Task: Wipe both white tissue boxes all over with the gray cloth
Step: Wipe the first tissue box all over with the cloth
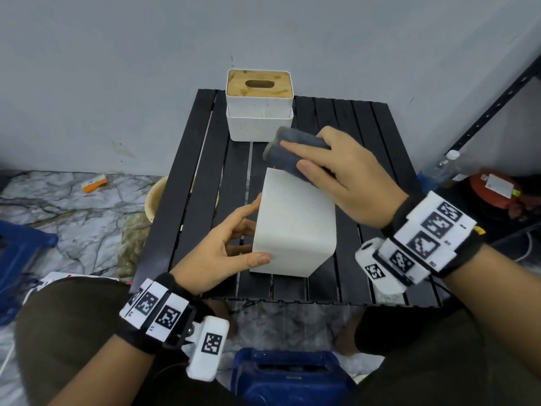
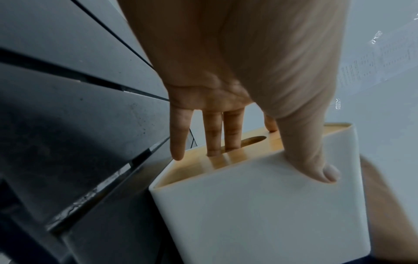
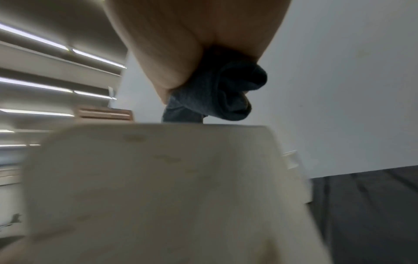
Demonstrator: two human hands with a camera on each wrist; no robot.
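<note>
Your right hand (image 1: 348, 174) is holding the gray cloth (image 1: 295, 150), bunched into a thick wad, with the fingers lying over it and the thumb closing from the near side. Your left hand (image 1: 222, 250) is steadying the near tissue box (image 1: 295, 227), which is lying on its side on the black slatted table (image 1: 380, 136). In the left wrist view the fingers (image 2: 214, 132) are resting fairly straight on the wooden lid (image 2: 226, 159), and the thumb (image 2: 316, 160) is pressing on the white face, so this is a broad clamp and not a closed fist.

You are wiping the face that is now turned up, and the cloth is sitting at its far edge. For doing this well, I think you should be opening the wad a little, so more cloth is touching the surface, and drawing it toward you in long overlapping strokes. Be keeping the left hand firm, because the box looks light and may be sliding on the slats. Some faint marks are showing on the white surface in the right wrist view; they may need more pressure.

The second tissue box (image 1: 259, 112) is standing upright at the far edge of the table, apart from both hands. It is waiting for its turn.
</note>
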